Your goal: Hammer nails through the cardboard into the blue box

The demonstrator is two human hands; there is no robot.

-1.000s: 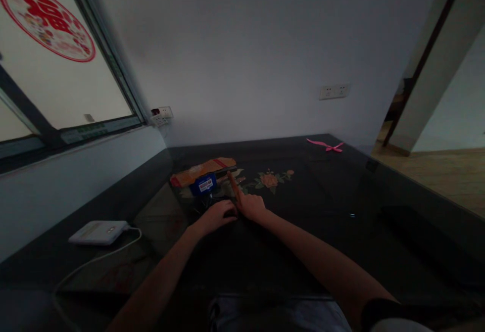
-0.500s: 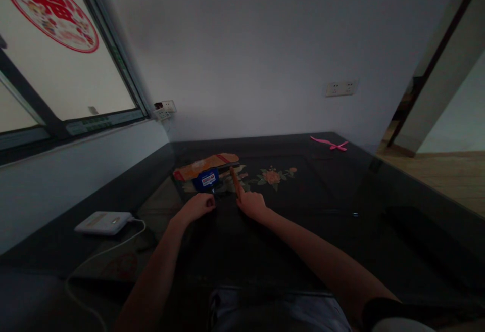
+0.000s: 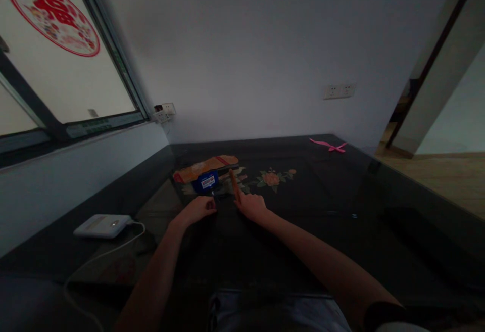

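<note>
My right hand (image 3: 250,205) is closed around the lower end of a narrow orange-brown strip (image 3: 234,183), which points up and away over the dark table. Its exact kind is too dim to tell. My left hand (image 3: 199,208) rests nearby with the fingers curled together; whatever they pinch, if anything, is too dark to see. Just beyond the left hand sits a small blue box (image 3: 205,182) with a white label. Behind this box lies a long orange packet (image 3: 206,167) with red ends, slanted across the table.
The dark glossy table (image 3: 288,256) has a flower pattern (image 3: 271,179). A white power bank (image 3: 103,226) with a white cable (image 3: 113,247) lies at the left. A pink ribbon-like thing (image 3: 329,146) lies near the far right corner. Wall and window border the table.
The whole view has shifted slightly. Both hands keep nearly the same place and grip, and the strip stays in my right hand.
</note>
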